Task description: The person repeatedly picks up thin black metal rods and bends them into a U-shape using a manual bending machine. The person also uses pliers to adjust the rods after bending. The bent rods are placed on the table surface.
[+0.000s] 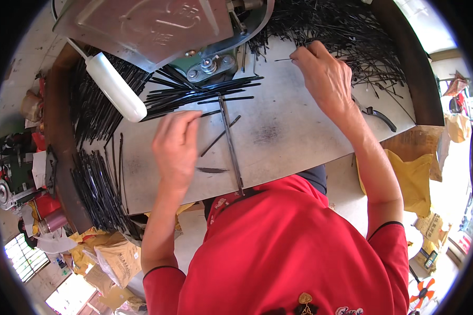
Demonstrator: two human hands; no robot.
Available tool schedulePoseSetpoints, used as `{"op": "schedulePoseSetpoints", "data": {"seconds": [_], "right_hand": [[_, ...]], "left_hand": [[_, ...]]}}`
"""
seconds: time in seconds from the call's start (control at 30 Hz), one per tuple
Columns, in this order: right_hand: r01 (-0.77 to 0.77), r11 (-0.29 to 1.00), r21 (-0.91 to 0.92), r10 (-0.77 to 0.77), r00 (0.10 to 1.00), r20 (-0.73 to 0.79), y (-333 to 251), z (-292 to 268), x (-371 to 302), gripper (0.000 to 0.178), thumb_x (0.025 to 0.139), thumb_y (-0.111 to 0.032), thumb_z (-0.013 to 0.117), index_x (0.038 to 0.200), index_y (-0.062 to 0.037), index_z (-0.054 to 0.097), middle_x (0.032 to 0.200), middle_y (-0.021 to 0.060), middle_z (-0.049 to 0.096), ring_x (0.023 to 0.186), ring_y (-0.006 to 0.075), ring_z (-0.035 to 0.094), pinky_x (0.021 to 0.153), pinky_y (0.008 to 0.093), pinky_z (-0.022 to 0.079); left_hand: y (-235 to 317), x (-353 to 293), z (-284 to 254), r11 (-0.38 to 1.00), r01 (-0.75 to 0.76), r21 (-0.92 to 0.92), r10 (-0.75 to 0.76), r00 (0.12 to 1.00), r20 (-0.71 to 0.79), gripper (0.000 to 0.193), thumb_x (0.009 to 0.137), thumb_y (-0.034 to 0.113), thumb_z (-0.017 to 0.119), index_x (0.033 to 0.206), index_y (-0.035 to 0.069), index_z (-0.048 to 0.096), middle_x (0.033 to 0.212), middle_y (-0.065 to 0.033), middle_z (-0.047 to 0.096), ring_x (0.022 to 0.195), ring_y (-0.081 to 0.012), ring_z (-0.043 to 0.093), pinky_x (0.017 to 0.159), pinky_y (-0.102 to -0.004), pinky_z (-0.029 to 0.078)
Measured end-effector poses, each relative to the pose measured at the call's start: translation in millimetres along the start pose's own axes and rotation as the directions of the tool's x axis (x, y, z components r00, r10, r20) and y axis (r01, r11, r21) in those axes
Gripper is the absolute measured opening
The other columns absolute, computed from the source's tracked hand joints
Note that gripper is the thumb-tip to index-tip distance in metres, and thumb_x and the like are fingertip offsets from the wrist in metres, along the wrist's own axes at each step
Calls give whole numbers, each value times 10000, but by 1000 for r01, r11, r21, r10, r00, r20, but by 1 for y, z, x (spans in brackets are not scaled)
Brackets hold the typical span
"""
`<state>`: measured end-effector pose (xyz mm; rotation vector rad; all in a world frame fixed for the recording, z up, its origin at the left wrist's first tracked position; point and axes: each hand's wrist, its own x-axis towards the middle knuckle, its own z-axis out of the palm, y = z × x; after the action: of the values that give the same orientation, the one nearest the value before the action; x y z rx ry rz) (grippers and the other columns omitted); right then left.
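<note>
My left hand (174, 147) is closed, its fingertips at a thin black rod (211, 113) that shows on both sides of the fingers. My right hand (323, 76) is raised farther back on the right and pinches a thin dark wire piece (283, 60), its end sticking out leftward. Between the hands a long narrow metal strip (230, 144) runs toward me, and a short black rod (215, 140) passes beside it at a slant. Beyond my left hand several black rods (194, 92) lie in a loose bundle at the foot of a metal machine (207, 68).
A white cylindrical handle (115, 86) hangs from the machine over the left side. Piles of black rods (92, 181) line the left edge, and a tangled heap of thin black pieces (347, 31) fills the back right. Pliers (379, 116) lie behind my right forearm. Raised dark rims (404, 58) border the table.
</note>
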<state>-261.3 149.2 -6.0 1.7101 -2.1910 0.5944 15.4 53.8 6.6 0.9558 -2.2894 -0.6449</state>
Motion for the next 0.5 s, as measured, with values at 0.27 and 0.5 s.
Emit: {"op": "schedulePoseSetpoints", "data": {"seconds": [0.27, 0.5], "right_hand": [[-116, 955, 274, 108, 993, 44, -26, -23, -18, 77, 842, -122, 599, 912, -143, 626, 779, 60, 623, 617, 286, 618, 517, 371, 486], [-104, 839, 535, 15, 985, 170, -61, -13, -18, 159, 852, -148, 639, 990, -70, 648, 818, 104, 662, 672, 257, 642, 583, 330, 506]], "left_hand": [[-6, 7, 12, 995, -90, 53, 93, 995, -42, 111, 793, -2, 667, 903, 15, 669, 832, -81, 631, 745, -179, 596, 665, -285, 481], [-7, 5, 6, 939, -190, 285, 186, 982, 41, 114, 750, -16, 671, 833, 35, 611, 833, -57, 589, 779, -250, 549, 661, -352, 457]]}}
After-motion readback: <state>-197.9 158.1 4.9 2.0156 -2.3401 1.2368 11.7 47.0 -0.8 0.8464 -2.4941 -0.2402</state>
